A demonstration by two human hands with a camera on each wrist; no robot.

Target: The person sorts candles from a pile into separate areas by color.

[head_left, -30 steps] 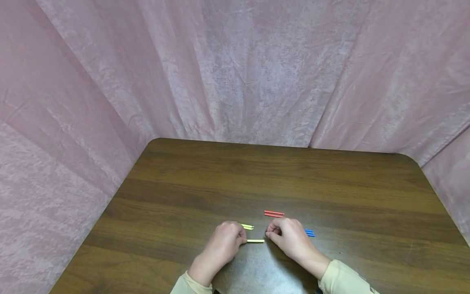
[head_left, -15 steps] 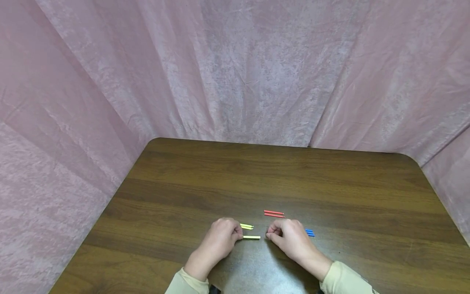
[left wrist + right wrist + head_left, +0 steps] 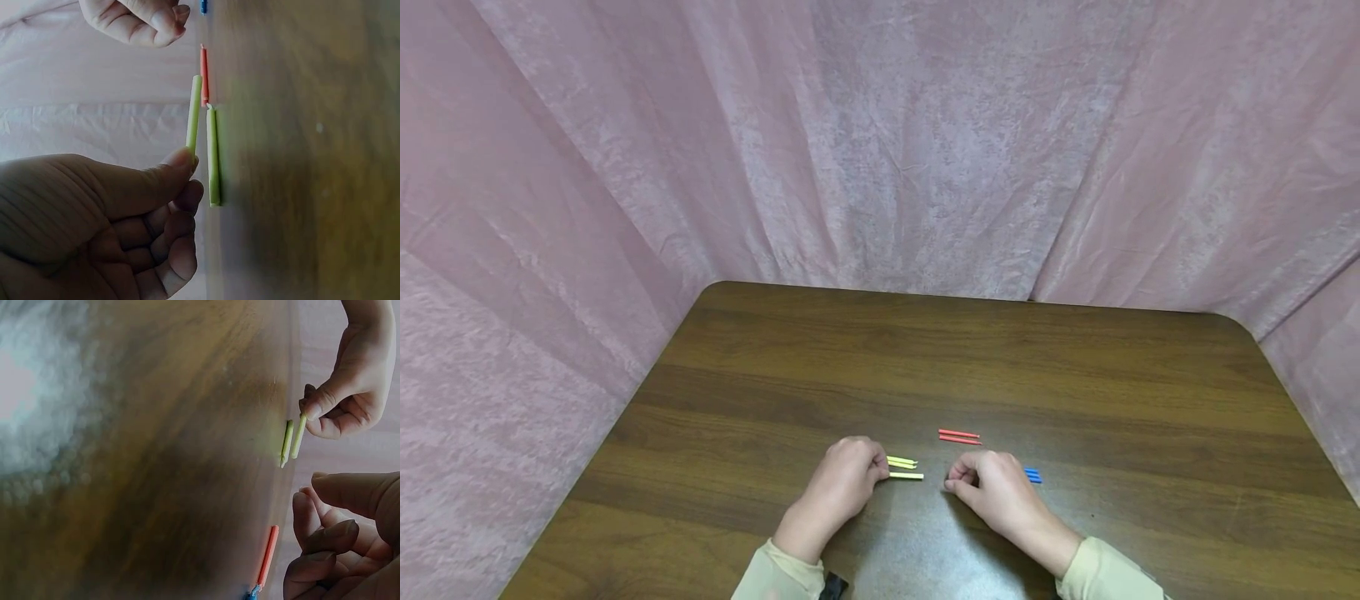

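My left hand (image 3: 850,475) pinches one end of a thin yellow candle (image 3: 907,476) between thumb and fingers. In the left wrist view the held candle (image 3: 194,112) sticks out past the thumb, above the table. Just beyond it lie yellow candles (image 3: 901,462) side by side, their left ends partly hidden by the left hand in the head view. My right hand (image 3: 996,483) hovers to the right with loosely curled fingers and nothing between them; the right wrist view shows a gap between thumb (image 3: 350,490) and forefinger.
Two red candles (image 3: 959,437) lie parallel beyond the right hand. Several blue candles (image 3: 1033,475) lie to its right, partly covered by it. The brown wooden table (image 3: 865,358) ends at a pink curtain (image 3: 925,167) behind.
My left hand has moved away from me and a little left with the yellow candle, bringing it close to the other yellow candles. The right hand has barely moved.
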